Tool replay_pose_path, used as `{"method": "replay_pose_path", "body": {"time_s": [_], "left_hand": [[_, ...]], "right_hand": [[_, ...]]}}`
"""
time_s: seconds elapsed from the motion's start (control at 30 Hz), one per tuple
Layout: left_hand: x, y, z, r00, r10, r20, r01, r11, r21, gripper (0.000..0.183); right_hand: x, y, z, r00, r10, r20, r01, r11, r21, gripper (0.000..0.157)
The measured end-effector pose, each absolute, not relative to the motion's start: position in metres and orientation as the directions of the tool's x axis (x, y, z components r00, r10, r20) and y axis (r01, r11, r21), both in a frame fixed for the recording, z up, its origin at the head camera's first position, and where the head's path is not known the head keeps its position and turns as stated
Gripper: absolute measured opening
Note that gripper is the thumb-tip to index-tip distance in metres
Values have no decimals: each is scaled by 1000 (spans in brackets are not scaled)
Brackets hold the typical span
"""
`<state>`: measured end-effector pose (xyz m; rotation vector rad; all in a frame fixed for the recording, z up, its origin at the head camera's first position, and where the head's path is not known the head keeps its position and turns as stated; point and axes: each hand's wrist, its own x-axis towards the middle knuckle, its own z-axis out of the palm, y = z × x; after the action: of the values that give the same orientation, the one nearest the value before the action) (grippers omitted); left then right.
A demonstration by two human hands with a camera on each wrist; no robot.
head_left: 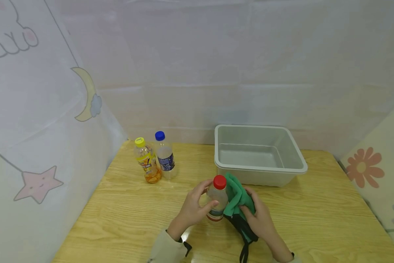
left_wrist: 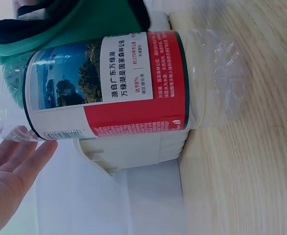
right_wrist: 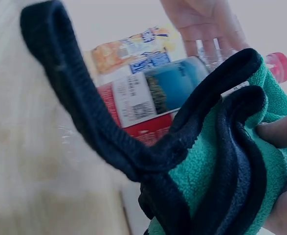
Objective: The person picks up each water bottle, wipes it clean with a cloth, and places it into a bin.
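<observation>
Seemingly for steadiness, the clear, red-capped plastic bottle [head_left: 221, 199] is gripped upright by the left hand [head_left: 192, 207] at the wood-grained bench [head_left: 118, 226]. Beside it, the green, black-edged fabric cloth [head_left: 236, 195] is grasped, bunched, by the right hand [head_left: 260, 219].

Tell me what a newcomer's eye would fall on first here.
Probably the bright red cap on the clear bottle at the left hand, with the vivid green cloth right beside it in the right hand. Next, likely the big pale bin beyond the hands, then the yellow-capped bottle and blue-capped bottle standing together farther left.
</observation>
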<state>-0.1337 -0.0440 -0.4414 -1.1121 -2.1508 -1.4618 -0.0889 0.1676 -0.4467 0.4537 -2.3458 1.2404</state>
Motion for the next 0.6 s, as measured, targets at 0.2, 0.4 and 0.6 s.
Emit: {"method": "replay_pose_path", "body": {"time_s": [0.2,0.4,0.6], "left_hand": [[-134,-46,-441,-667,440,601,719,168,675,49],[-133,-47,-441,-679,439,588,708,181,683,50],[-133,-46,-439,-671,442,595,720,196,666,51]], "right_hand": [[-90,169,-434,-816,-83,572,-515,552,-655,58],[-91,169,-424,-798,-85,597,-540,540,-645,56],[-93,166,-419,-780,-76,621,-566,510,-648,57]]}}
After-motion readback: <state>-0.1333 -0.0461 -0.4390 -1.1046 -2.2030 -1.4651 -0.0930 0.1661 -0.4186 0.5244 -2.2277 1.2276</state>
